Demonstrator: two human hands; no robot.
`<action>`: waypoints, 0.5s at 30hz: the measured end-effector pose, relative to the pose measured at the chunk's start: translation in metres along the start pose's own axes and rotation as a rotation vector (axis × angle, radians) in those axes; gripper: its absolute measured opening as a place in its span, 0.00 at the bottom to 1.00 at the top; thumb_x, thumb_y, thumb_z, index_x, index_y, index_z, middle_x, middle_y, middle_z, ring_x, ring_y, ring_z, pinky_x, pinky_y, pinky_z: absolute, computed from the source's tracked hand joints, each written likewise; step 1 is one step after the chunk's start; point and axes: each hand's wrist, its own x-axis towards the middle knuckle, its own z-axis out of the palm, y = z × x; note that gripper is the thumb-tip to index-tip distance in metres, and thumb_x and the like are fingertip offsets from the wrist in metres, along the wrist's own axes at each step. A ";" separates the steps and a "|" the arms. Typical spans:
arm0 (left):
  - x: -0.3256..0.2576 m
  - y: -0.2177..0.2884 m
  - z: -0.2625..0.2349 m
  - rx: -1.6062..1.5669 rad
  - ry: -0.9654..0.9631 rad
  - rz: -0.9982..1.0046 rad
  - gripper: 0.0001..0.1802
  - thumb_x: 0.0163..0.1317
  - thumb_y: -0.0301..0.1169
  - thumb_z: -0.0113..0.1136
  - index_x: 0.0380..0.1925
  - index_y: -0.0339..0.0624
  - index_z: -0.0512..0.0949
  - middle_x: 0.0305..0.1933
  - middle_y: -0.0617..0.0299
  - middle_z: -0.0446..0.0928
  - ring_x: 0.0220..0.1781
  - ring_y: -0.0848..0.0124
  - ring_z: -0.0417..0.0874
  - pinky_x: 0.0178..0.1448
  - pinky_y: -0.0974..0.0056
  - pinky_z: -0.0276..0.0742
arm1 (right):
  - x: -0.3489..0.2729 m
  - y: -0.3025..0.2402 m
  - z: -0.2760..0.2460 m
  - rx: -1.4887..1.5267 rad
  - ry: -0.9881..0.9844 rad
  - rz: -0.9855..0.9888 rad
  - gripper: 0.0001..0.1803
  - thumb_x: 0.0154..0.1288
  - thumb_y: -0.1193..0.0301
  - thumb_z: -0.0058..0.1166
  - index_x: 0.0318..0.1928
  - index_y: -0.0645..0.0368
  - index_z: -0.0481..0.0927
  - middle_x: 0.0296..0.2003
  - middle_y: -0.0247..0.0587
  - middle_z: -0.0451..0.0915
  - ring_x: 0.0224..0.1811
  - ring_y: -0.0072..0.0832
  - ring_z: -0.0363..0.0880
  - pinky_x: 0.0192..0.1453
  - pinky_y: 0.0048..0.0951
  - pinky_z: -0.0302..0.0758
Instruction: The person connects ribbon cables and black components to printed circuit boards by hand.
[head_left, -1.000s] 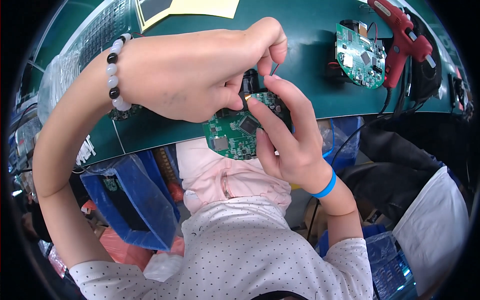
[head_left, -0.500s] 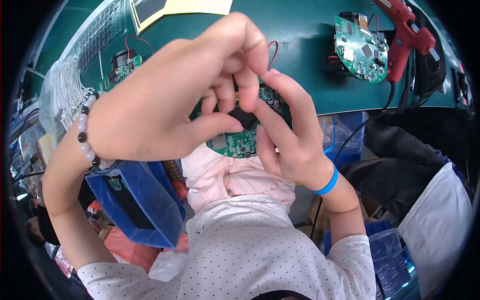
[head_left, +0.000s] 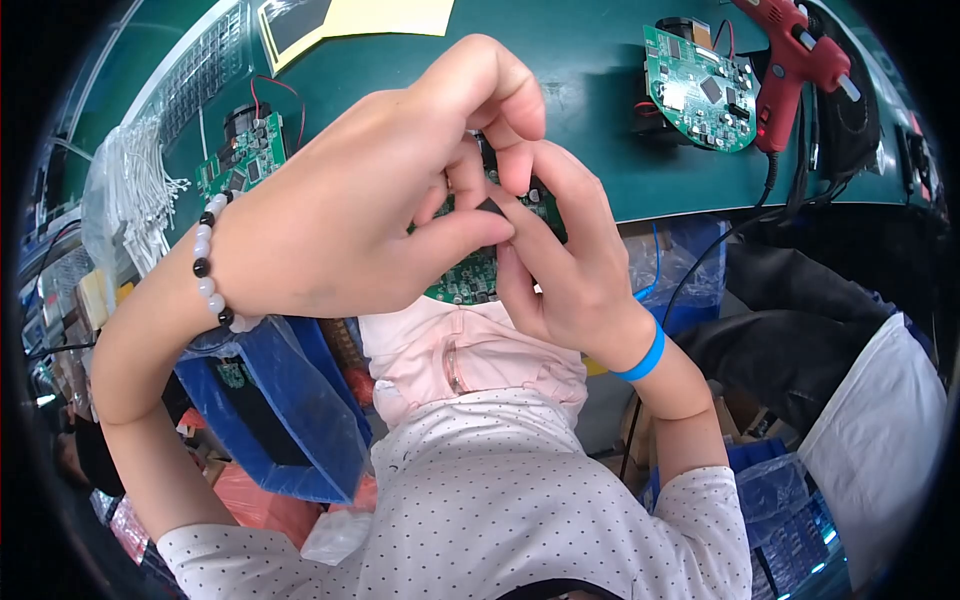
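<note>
A green circuit board lies under my two hands at the near table edge, mostly covered by them. Over its middle, a small flat black piece shows between my fingertips. My left hand, wearing a beaded bracelet, reaches across with its fingers curled and thumb pinching the piece from the left. From the right, my right hand, with a blue wristband, has its index finger and thumb closed in at the same piece. The fingers hide most of it.
Another board assembly sits at the far right beside a red glue gun with a cable. A further board with red wires lies behind my left wrist. Bundled white cables hang at left; a blue bin stands below.
My hands have closed in over the black piece, covering more of it. My left hand shifted slightly right, and the right fingertips moved left. The whole view has also shifted a little.
</note>
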 end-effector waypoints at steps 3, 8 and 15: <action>-0.002 -0.003 0.000 0.022 0.002 0.089 0.23 0.53 0.12 0.54 0.46 0.40 0.59 0.42 0.61 0.67 0.32 0.81 0.69 0.33 0.77 0.65 | -0.001 0.001 0.000 0.001 -0.002 -0.001 0.19 0.41 0.83 0.53 0.40 0.72 0.76 0.50 0.55 0.67 0.52 0.53 0.70 0.50 0.40 0.74; 0.005 -0.006 0.006 0.023 -0.035 0.174 0.23 0.52 0.13 0.52 0.47 0.39 0.59 0.42 0.61 0.68 0.31 0.81 0.69 0.31 0.77 0.63 | -0.005 0.002 -0.002 -0.004 -0.007 0.001 0.20 0.40 0.82 0.55 0.40 0.71 0.77 0.51 0.56 0.67 0.53 0.53 0.70 0.47 0.39 0.76; 0.003 0.004 0.014 0.228 0.164 0.097 0.27 0.48 0.13 0.58 0.47 0.39 0.61 0.37 0.62 0.70 0.27 0.80 0.72 0.24 0.77 0.63 | -0.004 0.002 0.000 -0.022 -0.006 0.000 0.22 0.40 0.81 0.55 0.42 0.71 0.77 0.52 0.55 0.66 0.53 0.52 0.70 0.48 0.38 0.76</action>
